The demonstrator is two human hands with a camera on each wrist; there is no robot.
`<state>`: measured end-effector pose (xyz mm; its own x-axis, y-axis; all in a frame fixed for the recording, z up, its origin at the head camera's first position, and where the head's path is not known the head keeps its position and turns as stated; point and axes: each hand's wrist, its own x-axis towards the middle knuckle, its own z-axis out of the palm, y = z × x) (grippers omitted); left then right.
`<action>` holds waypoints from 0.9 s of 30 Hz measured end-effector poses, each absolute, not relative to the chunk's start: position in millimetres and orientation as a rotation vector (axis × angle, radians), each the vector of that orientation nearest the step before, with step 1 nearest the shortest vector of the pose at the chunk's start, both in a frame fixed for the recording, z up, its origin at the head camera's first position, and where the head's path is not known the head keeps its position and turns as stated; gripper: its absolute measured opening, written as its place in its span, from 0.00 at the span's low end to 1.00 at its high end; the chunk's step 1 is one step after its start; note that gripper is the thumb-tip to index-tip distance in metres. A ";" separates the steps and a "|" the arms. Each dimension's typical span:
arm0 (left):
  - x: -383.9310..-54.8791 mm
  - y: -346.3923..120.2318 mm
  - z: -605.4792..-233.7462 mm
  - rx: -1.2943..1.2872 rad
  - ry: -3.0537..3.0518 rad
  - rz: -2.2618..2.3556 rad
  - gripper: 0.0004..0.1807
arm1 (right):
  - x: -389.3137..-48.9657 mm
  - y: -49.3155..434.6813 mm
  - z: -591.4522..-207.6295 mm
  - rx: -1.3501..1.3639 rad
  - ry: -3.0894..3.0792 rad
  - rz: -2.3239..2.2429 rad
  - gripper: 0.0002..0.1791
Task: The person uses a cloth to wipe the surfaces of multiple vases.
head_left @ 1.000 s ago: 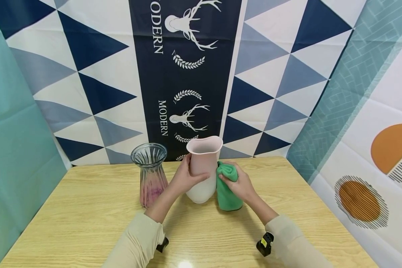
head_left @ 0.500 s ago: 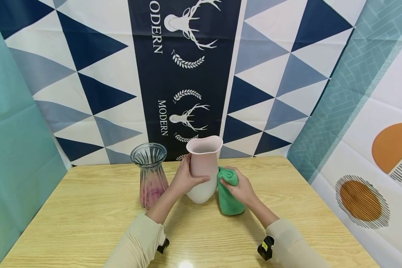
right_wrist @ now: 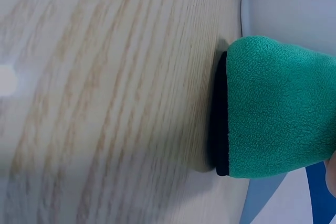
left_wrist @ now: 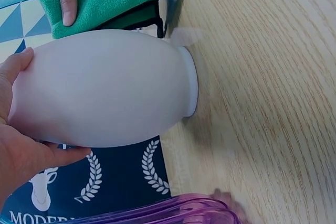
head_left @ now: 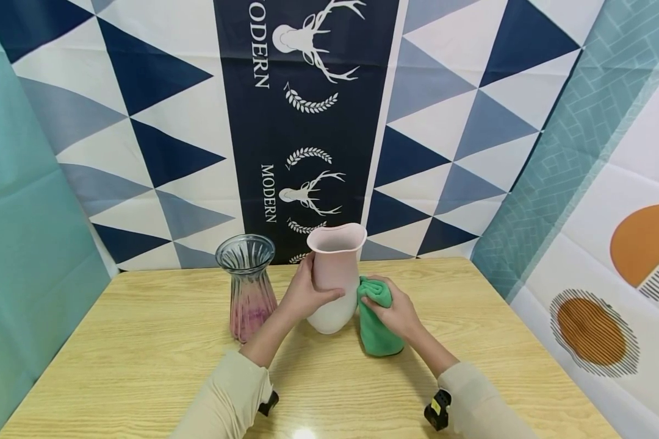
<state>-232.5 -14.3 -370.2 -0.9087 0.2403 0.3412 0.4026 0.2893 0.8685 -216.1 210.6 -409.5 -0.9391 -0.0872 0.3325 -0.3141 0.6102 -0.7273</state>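
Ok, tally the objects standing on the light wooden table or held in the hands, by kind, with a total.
Vases: 2 (ribbed blue-to-pink glass vase; smooth pale pink-and-white vase)
Cloths: 1 (fuzzy green cloth with dark edging)
Total: 3

**Triangle-print wall covering point(head_left: 154, 73) filling twelve o'clock**

A navy stag-print panel point(head_left: 307, 131) is running down its middle. Plain teal sheeting point(head_left: 22, 231) is hanging at nine, orange-printed white sheeting point(head_left: 595, 244) at three. A wood-grain tabletop point(head_left: 340, 378) is catching a glare spot point(head_left: 304, 433) at six.
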 end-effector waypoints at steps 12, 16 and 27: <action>-232.7 -12.6 -369.0 -0.610 -2.391 -1.703 0.52 | -217.8 209.7 -390.1 0.362 -2.481 1.266 0.26; -234.5 -12.0 -370.1 -0.611 -2.396 -1.712 0.53 | -220.4 209.0 -382.0 0.360 -2.443 1.280 0.27; -235.7 -10.7 -369.6 -0.656 -2.368 -1.752 0.52 | -224.0 204.8 -373.1 0.358 -2.351 1.323 0.26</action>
<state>-235.7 -10.7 -369.6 -0.8982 0.2682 0.3482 0.4114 0.2342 0.8809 -224.0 204.8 -373.1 -0.8799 -0.0191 0.4748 -0.4159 0.5145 -0.7499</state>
